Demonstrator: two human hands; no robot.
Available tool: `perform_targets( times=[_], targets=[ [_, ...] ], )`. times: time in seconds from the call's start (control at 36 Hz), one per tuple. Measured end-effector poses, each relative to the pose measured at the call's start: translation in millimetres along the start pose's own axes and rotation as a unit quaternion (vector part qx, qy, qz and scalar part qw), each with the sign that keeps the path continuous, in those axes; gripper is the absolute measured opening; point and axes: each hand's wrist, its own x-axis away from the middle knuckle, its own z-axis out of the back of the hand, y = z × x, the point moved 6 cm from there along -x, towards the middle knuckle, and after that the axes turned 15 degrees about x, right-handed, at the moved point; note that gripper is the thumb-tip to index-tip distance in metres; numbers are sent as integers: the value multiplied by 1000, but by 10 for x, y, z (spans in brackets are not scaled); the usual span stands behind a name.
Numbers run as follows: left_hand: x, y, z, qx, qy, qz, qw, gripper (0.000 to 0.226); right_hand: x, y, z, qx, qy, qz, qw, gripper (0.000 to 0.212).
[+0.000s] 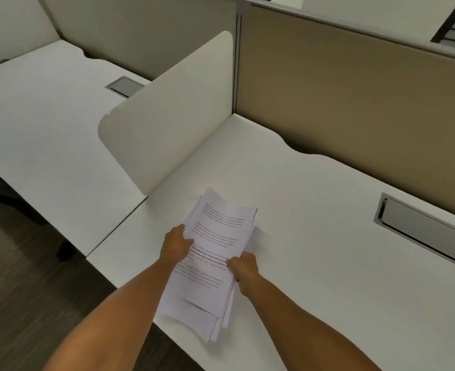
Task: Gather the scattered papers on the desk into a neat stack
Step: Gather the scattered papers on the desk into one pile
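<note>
2 hands hold a loose stack of papers (215, 253) over the white counter (314, 263).

Head view: the left hand (174, 246) pinches the stack's left edge, the right hand (243, 269) has its grip curled round the right edge — sheets fanned and uneven, near end hanging past the counter's front edge. A grey cable hatch (421, 228) sits well to the right; a cream divider (172, 116) stands beyond.

The top sheet of the papers (215, 253) carries several short paragraphs of printed text — nearly all too small and blurred to read. One bolder line near the middle of the sheet seems to read "Defined by a slower pace" and, below it, "community bonds, local tradition" — the rest cannot be made out.
</note>
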Motion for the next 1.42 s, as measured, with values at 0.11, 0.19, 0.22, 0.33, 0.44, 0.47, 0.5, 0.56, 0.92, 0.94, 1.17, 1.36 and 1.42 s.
perform_targets(
  times=[0.11,0.19,0.22,0.33,0.44,0.47,0.5,0.56,0.92,0.94,1.17,1.36,1.42],
  targets=[
    [-60,-79,-46,-10,5,6,1000,24,16,-14,-24,160,56,-38,985,38],
    [-88,-113,-72,-41,14,9,999,32,21,-15,-40,225,80,-49,970,44],
    [-104,-121,-68,-75,25,10,997,36,16,-10,-52,235,85,-50,967,46],
    [-151,-162,-43,-145,47,52,987,54,5,8,-117,232,95,-69,966,47],
    [-176,-216,-71,-143,19,86,986,59,1,-38,-165,259,90,-78,959,50],
    [-181,-229,-66,-142,18,91,985,59,2,-59,-176,262,90,-80,957,52],
    [-185,-242,-60,-140,20,94,985,57,6,-80,-186,262,89,-82,957,54],
    [-191,-257,-51,-132,21,96,986,54,14,-115,-203,255,85,-88,959,61],
    [-109,-274,-40,-99,-2,89,991,41,29,-82,-227,2,64,-26,998,71],
    [-87,-284,-41,-93,-2,89,992,40,29,-51,-210,-20,63,-44,997,70],
    [72,-340,-5,26,20,120,992,68,-50,109,-112,-90,-4,-108,990,34],
    [256,-244,-65,129,-38,72,988,37,-22,152,82,-95,-9,-73,993,21],
    [334,-176,-79,158,-39,57,985,37,6,152,191,-100,-7,-47,994,19]
  ],
)
